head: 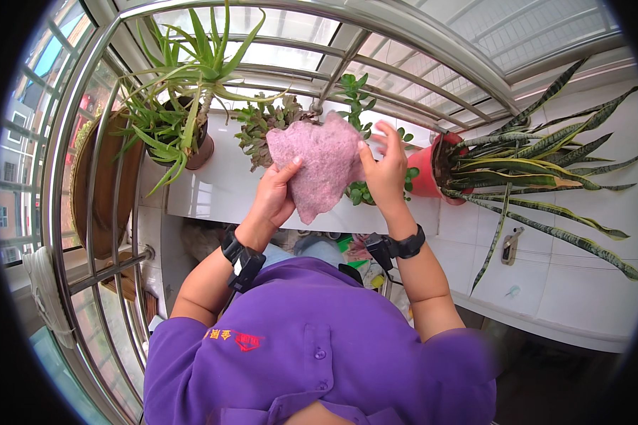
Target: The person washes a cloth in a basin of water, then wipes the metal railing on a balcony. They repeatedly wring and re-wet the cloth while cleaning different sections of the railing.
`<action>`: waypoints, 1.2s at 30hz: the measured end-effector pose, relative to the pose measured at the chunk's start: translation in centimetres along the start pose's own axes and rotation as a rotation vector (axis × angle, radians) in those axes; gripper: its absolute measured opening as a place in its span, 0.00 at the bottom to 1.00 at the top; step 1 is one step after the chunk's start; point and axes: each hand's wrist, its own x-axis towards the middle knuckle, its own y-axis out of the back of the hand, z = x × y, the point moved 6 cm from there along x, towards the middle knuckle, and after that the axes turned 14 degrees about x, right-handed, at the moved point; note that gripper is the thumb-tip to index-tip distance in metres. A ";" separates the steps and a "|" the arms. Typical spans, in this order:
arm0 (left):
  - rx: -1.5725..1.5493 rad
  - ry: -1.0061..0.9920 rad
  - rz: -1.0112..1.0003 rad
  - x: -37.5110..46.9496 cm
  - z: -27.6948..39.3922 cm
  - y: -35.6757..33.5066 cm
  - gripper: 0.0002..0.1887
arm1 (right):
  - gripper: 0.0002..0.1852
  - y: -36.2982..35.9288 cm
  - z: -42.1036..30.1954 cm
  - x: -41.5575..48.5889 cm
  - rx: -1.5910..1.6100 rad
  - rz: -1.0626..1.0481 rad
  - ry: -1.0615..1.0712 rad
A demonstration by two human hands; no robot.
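Observation:
A crumpled pink fleecy cloth (319, 164) hangs spread over the white ledge, in front of the plants. My left hand (276, 194) grips its left lower edge, the thumb on top and the other fingers beneath. At the cloth's right edge is my right hand (387, 170); its thumb tip meets the edge while the other fingers are spread apart and slightly blurred. Behind the cloth, and partly covered by it, stand a reddish-green leafy succulent (258, 133) and a green jade-like plant (356, 101). Their pots are mostly hidden.
An aloe plant (207, 69) in a brown pot (202, 151) stands at left. At right, a red pot (424, 170) holds a snake plant (542, 164) with long leaves reaching sideways. Metal railings (345, 69) border the white tiled ledge (212, 196). A woven tray (103, 186) leans behind the left bars.

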 end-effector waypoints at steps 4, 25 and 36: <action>0.104 0.112 -0.148 0.5 -0.9 -3.1 0.19 | 0.32 0.4 0.5 -2.4 -0.021 -0.345 0.385; -0.041 -0.123 0.159 6.9 -2.3 -2.3 0.25 | 0.17 7.3 21.0 24.5 0.604 0.449 -0.148; -0.059 -0.093 0.373 8.0 -5.5 0.8 0.14 | 0.33 -5.5 20.1 30.7 -0.498 -0.849 0.251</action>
